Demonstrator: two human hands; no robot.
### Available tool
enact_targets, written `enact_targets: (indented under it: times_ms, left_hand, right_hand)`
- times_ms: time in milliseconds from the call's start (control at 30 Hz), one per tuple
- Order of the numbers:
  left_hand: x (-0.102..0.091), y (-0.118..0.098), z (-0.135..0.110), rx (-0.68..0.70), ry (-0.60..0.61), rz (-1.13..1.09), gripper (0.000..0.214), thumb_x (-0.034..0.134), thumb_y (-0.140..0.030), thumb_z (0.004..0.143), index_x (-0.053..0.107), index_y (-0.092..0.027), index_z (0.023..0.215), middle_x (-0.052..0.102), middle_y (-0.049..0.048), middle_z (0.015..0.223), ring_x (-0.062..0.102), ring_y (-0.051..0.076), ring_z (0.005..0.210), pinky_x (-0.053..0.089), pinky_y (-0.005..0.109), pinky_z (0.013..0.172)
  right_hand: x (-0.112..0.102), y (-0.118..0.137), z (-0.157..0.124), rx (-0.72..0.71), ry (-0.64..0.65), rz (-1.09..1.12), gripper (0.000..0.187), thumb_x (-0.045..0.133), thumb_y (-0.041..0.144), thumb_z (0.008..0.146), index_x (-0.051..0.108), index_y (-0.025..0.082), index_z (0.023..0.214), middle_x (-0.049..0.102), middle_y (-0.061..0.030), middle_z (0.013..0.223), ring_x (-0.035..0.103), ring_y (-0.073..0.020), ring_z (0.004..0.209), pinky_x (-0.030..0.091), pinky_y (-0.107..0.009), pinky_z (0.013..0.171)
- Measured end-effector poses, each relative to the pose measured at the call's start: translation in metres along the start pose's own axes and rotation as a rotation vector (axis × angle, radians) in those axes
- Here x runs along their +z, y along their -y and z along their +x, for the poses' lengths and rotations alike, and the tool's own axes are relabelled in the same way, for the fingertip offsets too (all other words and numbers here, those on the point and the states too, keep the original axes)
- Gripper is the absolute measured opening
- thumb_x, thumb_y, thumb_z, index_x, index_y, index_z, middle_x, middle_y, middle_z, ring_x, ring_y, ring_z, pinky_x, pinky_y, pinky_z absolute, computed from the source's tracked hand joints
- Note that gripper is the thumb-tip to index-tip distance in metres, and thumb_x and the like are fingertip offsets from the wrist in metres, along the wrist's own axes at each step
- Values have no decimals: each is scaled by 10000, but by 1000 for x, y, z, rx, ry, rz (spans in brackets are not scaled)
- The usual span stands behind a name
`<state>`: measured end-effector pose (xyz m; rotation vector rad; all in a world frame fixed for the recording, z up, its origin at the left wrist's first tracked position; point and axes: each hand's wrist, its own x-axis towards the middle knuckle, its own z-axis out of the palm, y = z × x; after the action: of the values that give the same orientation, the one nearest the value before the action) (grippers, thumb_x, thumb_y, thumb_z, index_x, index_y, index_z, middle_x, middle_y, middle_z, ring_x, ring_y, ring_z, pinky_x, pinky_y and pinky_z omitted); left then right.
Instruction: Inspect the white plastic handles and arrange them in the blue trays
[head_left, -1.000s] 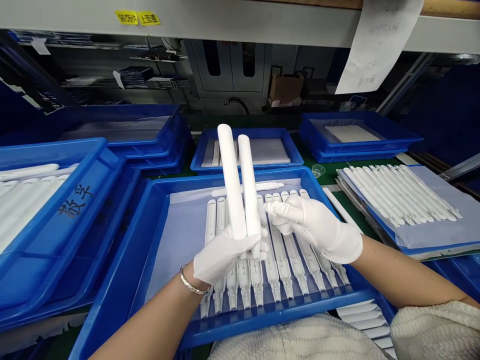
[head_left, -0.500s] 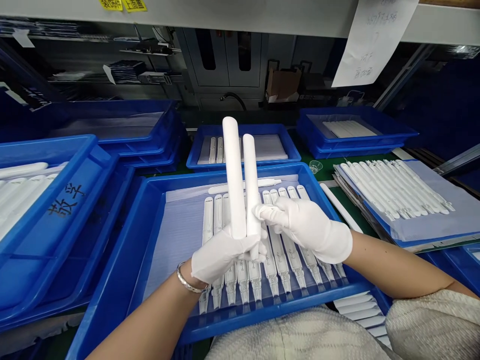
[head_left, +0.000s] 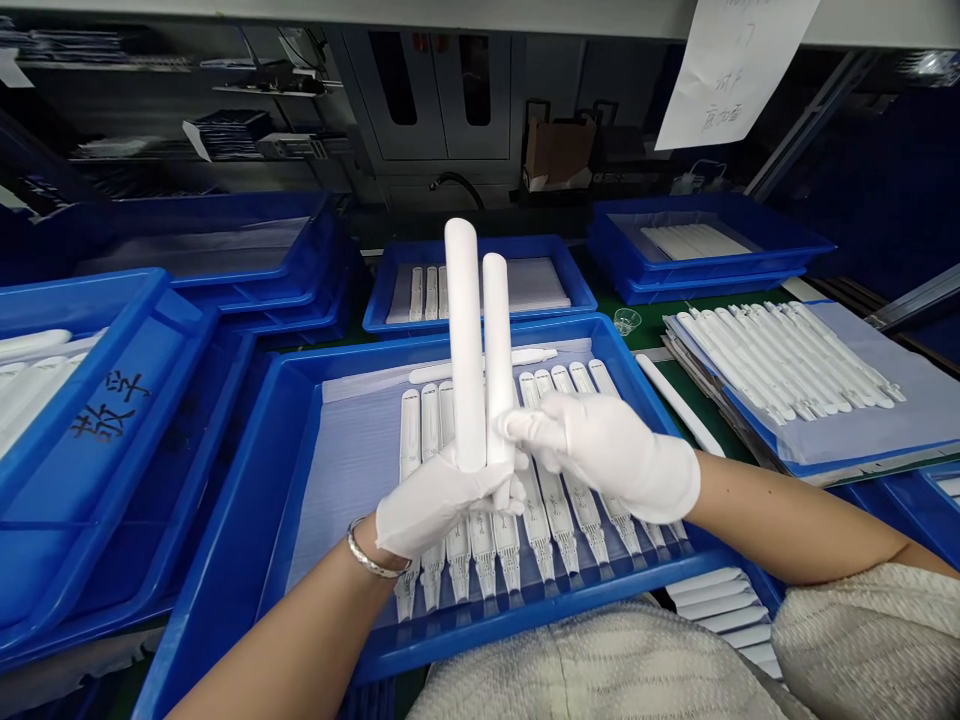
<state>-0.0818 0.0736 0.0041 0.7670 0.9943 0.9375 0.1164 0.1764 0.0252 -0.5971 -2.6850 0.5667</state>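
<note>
Both my hands wear white gloves. My left hand (head_left: 450,495) is closed around the lower ends of two long, smooth white plastic pieces, held upright side by side. The taller white piece (head_left: 466,340) is on the left, and the shorter white piece (head_left: 498,340) is on the right. My right hand (head_left: 600,445) is pinched, its fingertips at the shorter piece's right edge, low down. Below my hands, the large blue tray (head_left: 300,440) holds a row of slim white plastic parts (head_left: 559,510) with tapered near ends, lying on a lining sheet.
Stacked blue trays (head_left: 112,470) stand at the left. A smaller blue tray (head_left: 525,245) and another stack (head_left: 697,280) sit behind. At right, white parts (head_left: 787,360) lie on a sheet-covered pile. A small clear cup (head_left: 626,320) stands nearby. A paper sheet (head_left: 731,75) hangs overhead.
The view has shifted slightly, so the surroundings sit a little higher and further left. My hands keep nearly the same hold; the right fingertips sit slightly further over the shorter piece.
</note>
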Motion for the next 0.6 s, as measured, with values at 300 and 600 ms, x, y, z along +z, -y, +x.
enact_targets:
  times_ms: [300, 600]
  left_hand:
    - [-4, 5, 2, -4, 13, -11, 369, 843, -452, 774, 717, -131, 909, 682, 46, 661, 664, 164, 670, 594, 301, 663]
    - [-3, 5, 1, 1, 39, -103, 401, 847, -392, 788, 722, -115, 1051, 708, 68, 761, 674, 150, 695, 633, 328, 721]
  right_hand:
    - [4, 2, 5, 108, -12, 222, 318, 473, 445, 1031, 735, 265, 1054, 576, -15, 706, 470, -157, 622, 349, -294, 597]
    - [-59, -20, 15, 352, -259, 899, 540, 479, 561, 1005, 581, 210, 606, 520, -18, 600, 495, -149, 593, 489, -330, 723]
